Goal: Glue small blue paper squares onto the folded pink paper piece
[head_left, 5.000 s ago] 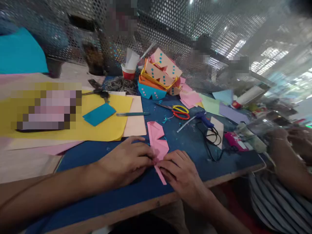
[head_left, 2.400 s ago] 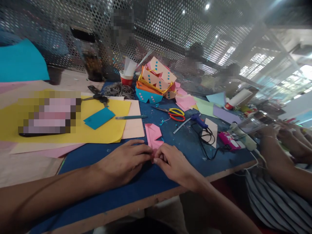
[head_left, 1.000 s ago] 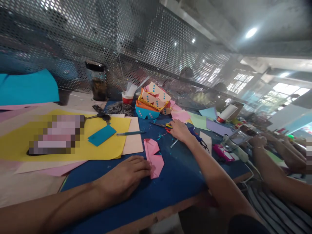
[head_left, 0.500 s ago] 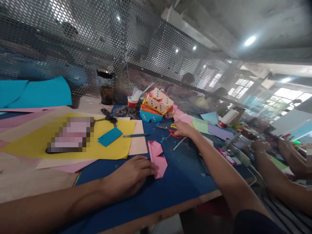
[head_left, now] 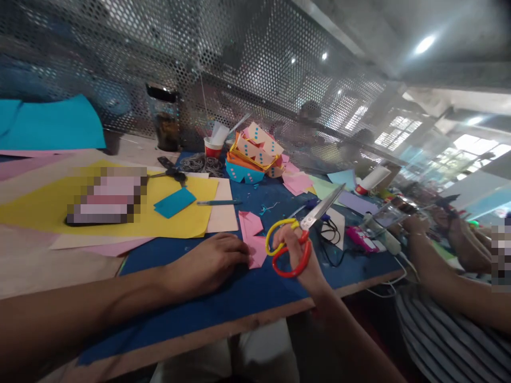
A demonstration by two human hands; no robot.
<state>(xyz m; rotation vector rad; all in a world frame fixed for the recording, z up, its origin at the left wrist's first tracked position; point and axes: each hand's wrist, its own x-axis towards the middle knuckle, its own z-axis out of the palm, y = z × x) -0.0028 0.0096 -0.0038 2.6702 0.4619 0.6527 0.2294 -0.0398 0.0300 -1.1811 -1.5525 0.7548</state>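
My left hand (head_left: 213, 262) lies flat on the blue mat (head_left: 247, 303), its fingertips pressing the lower edge of a folded pink paper (head_left: 252, 236). My right hand (head_left: 298, 258) is raised just right of that paper and grips scissors (head_left: 297, 236) with a yellow and a red handle loop. The blades are closed and point up and to the right. The thumb side of the hand is hidden behind the handles.
Yellow sheet (head_left: 120, 210) with a small teal card (head_left: 174, 202) and a pen (head_left: 219, 202) lie at left. Black scissors (head_left: 170, 170), a red cup (head_left: 211, 146) and stacked paper boxes (head_left: 255, 154) stand behind. A glue gun cable (head_left: 333, 234) and another person's arms (head_left: 451, 266) are at right.
My right hand reached to the scissors near the far paper sheets, picked them up and brought them back beside the pink paper. My left hand stayed on the paper.
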